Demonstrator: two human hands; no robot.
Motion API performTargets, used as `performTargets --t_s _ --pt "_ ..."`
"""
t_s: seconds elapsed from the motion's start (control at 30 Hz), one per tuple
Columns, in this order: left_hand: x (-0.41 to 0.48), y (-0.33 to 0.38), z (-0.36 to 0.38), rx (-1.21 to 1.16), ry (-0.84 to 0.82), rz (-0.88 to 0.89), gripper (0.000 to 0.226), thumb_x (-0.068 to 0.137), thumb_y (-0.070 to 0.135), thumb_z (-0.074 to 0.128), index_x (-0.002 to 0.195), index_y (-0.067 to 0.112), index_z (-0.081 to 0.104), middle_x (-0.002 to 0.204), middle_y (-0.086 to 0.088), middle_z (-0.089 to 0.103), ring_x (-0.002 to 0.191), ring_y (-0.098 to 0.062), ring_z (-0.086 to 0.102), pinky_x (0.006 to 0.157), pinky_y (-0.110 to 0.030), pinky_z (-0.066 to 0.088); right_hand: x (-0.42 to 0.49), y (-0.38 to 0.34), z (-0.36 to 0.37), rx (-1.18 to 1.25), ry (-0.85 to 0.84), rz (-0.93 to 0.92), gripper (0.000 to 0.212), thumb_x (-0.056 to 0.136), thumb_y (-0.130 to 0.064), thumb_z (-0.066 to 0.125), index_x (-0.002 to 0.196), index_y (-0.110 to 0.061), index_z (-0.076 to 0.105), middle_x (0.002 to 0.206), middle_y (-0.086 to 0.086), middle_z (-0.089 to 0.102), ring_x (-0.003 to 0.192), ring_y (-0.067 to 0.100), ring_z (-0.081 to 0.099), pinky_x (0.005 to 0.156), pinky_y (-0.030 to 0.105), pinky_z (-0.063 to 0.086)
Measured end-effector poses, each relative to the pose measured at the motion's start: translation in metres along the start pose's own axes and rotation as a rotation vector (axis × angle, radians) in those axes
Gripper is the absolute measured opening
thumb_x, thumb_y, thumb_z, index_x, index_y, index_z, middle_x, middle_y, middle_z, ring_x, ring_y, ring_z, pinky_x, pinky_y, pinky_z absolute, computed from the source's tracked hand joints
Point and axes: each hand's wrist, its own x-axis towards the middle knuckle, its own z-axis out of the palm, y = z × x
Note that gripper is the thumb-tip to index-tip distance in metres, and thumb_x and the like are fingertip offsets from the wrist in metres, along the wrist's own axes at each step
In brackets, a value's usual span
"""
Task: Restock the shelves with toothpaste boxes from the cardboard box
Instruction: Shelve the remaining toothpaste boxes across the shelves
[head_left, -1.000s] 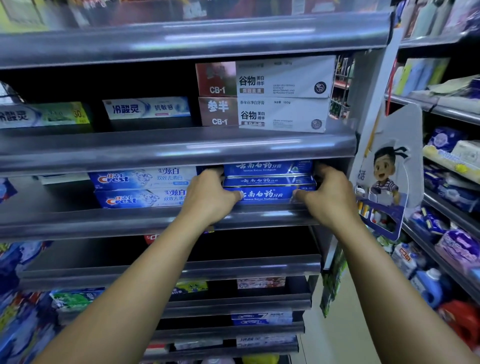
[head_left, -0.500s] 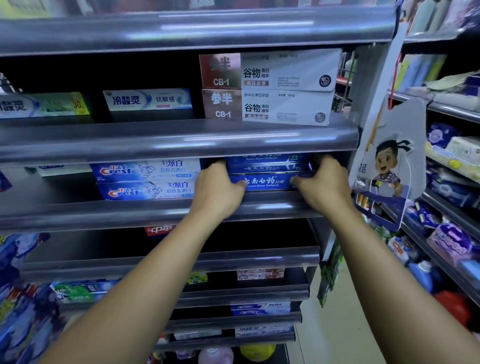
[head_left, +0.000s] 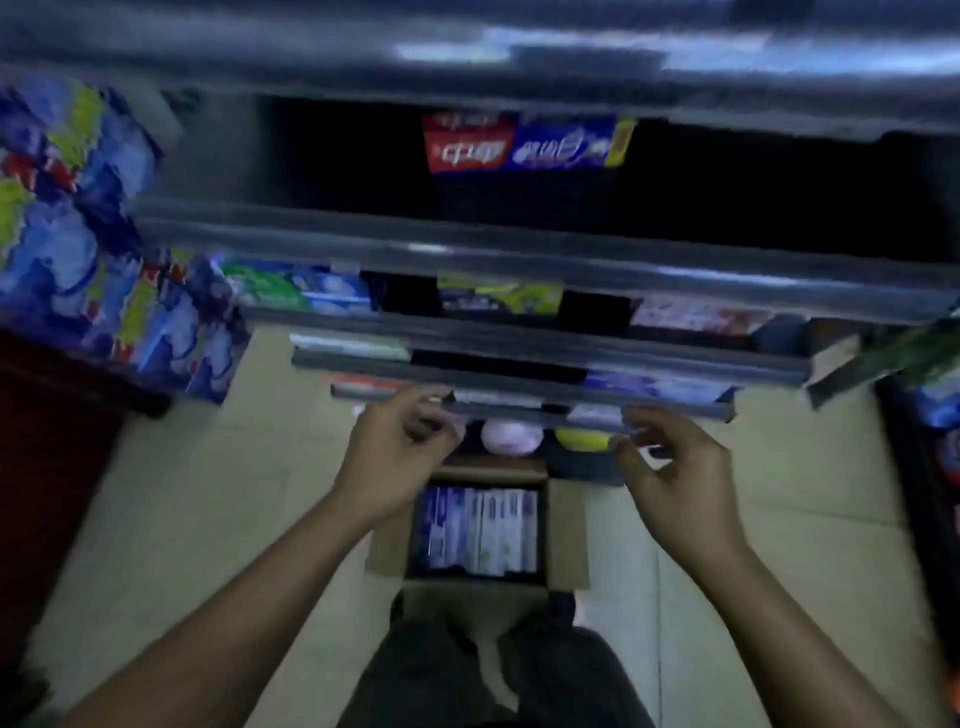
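The view is blurred and points down along the shelf unit. An open cardboard box (head_left: 566, 530) stands on the floor between my arms, with several blue and white toothpaste boxes (head_left: 478, 530) standing in it. My left hand (head_left: 400, 457) hangs above the box's left side, fingers loosely curled and holding nothing. My right hand (head_left: 675, 473) hovers above its right side, also loosely curled with nothing in it. Both hands are in front of the lowest shelf edge (head_left: 670, 410). A red and blue toothpaste box (head_left: 524, 145) lies on a higher shelf.
Grey shelf rails (head_left: 519, 260) step outward above the box, with mixed toothpaste packs behind them. A stack of blue patterned packs (head_left: 88, 244) stands at the left. A pink ball (head_left: 511, 437) and a yellow one (head_left: 582, 439) sit under the lowest shelf. Pale floor tiles (head_left: 208, 493) surround the box.
Both hands have let go of the blue toothpaste boxes on the upper shelf and dropped down. The view has swung down to the cardboard box on the floor.
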Motion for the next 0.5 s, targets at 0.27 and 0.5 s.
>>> performTargets --t_s 0.27,0.5 --pt "-0.058 -0.288 0.080 0.041 -0.123 -0.689 0.026 0.079 0.031 0.079 0.089 0.045 0.059 0.084 0.017 0.068 0.092 -0.023 0.071 0.080 -0.030 0.051 -0.065 0.128 0.220 -0.087 -0.567 0.523 0.022 0.086 -0.002 0.073 0.108 -0.003 0.073 0.095 0.002 0.069 0.085 0.017 0.066 0.068 0.001 0.040" --pt "-0.027 -0.466 0.208 0.174 -0.262 -0.806 0.035 0.081 0.037 0.065 0.109 0.017 0.064 0.104 -0.006 0.069 0.093 -0.031 0.067 0.069 -0.034 0.052 -0.083 0.275 0.375 -0.228 -0.720 0.662 0.029 0.088 -0.015 0.069 0.117 -0.014 0.073 0.121 0.006 0.071 0.113 0.026 0.064 0.082 0.020 0.039"
